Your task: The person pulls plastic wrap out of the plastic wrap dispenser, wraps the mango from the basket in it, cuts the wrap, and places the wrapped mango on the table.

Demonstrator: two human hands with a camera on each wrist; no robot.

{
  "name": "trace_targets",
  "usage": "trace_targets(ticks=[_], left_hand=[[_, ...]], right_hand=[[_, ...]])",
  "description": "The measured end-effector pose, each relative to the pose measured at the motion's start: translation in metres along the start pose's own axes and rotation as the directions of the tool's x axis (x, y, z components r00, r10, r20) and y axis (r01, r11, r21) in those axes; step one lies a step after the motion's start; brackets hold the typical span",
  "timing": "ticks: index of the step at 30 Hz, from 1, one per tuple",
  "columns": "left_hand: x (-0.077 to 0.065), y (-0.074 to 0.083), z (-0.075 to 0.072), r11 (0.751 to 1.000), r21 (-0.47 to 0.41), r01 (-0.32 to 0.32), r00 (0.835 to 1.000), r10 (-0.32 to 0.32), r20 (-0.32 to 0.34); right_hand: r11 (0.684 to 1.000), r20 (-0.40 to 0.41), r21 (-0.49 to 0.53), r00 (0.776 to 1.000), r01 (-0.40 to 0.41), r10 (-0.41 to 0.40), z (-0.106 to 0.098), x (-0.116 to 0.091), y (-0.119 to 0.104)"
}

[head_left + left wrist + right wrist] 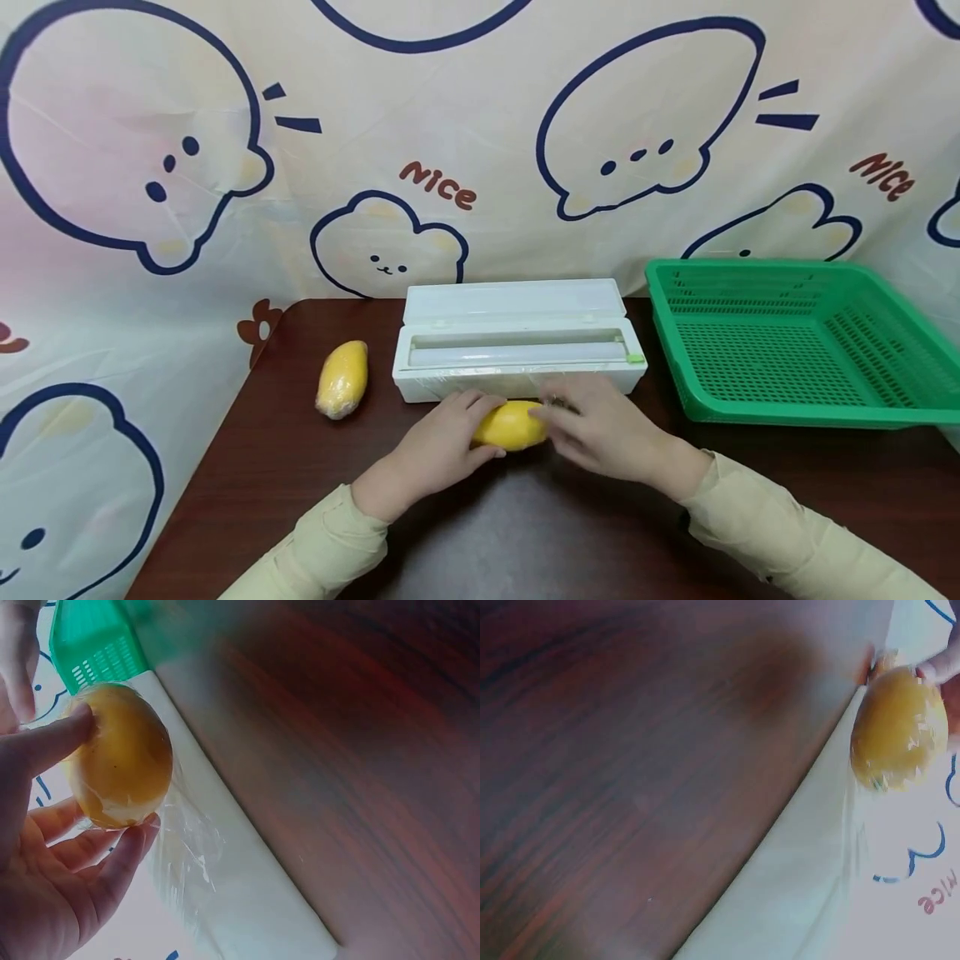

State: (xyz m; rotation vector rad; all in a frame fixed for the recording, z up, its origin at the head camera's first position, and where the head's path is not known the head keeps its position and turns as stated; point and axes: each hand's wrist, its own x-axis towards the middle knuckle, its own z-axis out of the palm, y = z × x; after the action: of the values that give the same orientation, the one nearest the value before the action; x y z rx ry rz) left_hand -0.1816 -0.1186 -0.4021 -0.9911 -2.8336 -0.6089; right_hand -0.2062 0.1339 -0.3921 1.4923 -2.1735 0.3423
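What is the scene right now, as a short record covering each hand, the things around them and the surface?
left hand: grips a yellow oval fruit wrapped in clear film
right hand: at the held fruit's other end; blurred, grip unclear
box: white rectangular box behind the hands, lid open, pale roll inside
second fruit: yellow oval film-wrapped fruit, left of the box, untouched
basket: green perforated plastic basket, right of the box
surface: dark brown wood-grained table

Fruit (512, 426) looks glossy under crinkled clear plastic film (196, 844), box (517, 385) smooth white plastic, basket (810, 411) perforated plastic, tabletop (510, 525) semi-gloss wood-grain, sleeves (322, 542) matt cloth.
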Motion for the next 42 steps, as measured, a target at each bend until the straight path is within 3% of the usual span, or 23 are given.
trace_targets(ticks=[3, 7, 9, 12, 21, 28, 31, 33, 34, 37, 40, 42], left_hand=[[0.001, -0.001, -0.002, 1.0, -0.007, 0.014, 1.0, -0.014, 0.013], [0.001, -0.001, -0.004, 1.0, -0.012, 0.023, 1.0, -0.023, 0.018], [0.001, -0.001, -0.005, 1.0, -0.007, 0.017, 1.0, -0.017, 0.021], [0.001, 0.0, -0.006, 1.0, 0.013, 0.019, 1.0, -0.019, 0.023], [0.002, 0.0, -0.007, 0.997, 0.064, 0.036, 0.999, -0.035, -0.023], [0.003, -0.001, -0.006, 0.996, 0.069, 0.052, 0.997, -0.048, -0.058], [0.003, -0.001, -0.005, 0.996, 0.085, 0.005, 0.993, 0.005, -0.115], [0.004, 0.0, -0.005, 0.99, 0.115, -0.084, 0.98, 0.102, -0.171], [0.005, 0.002, -0.004, 0.98, 0.14, -0.139, 0.965, 0.165, -0.201], [0.007, 0.005, -0.003, 0.931, 0.215, -0.296, 0.905, 0.346, -0.249], [0.008, 0.009, -0.001, 0.87, 0.289, -0.398, 0.847, 0.47, -0.248], [0.008, 0.012, 0.001, 0.843, 0.329, -0.425, 0.834, 0.506, -0.219]], right_hand=[[0.995, 0.045, -0.012, 0.994, 0.097, -0.096, 0.006, 0.001, -0.007], [0.998, 0.197, -0.058, 0.98, 0.008, 0.004, 0.02, 0.007, -0.014], [0.996, 0.225, -0.08, 0.972, -0.045, 0.062, 0.024, 0.011, -0.015], [0.992, 0.208, -0.093, 0.973, -0.081, 0.099, 0.027, 0.014, -0.015], [0.995, 0.108, -0.046, 0.99, -0.086, 0.091, 0.03, 0.014, -0.012], [0.994, 0.123, -0.04, 0.986, -0.105, 0.11, 0.031, 0.012, -0.013], [0.989, 0.145, -0.044, 0.979, -0.138, 0.143, 0.03, 0.013, -0.012], [0.984, 0.167, -0.034, 0.969, -0.178, 0.181, 0.03, 0.013, -0.011], [0.979, 0.178, -0.021, 0.963, -0.202, 0.203, 0.03, 0.013, -0.01], [0.961, 0.217, 0.027, 0.94, -0.276, 0.264, 0.029, 0.013, -0.007], [0.941, 0.257, 0.073, 0.918, -0.33, 0.302, 0.026, 0.015, -0.005], [0.932, 0.281, 0.085, 0.906, -0.353, 0.318, 0.024, 0.017, -0.004]])
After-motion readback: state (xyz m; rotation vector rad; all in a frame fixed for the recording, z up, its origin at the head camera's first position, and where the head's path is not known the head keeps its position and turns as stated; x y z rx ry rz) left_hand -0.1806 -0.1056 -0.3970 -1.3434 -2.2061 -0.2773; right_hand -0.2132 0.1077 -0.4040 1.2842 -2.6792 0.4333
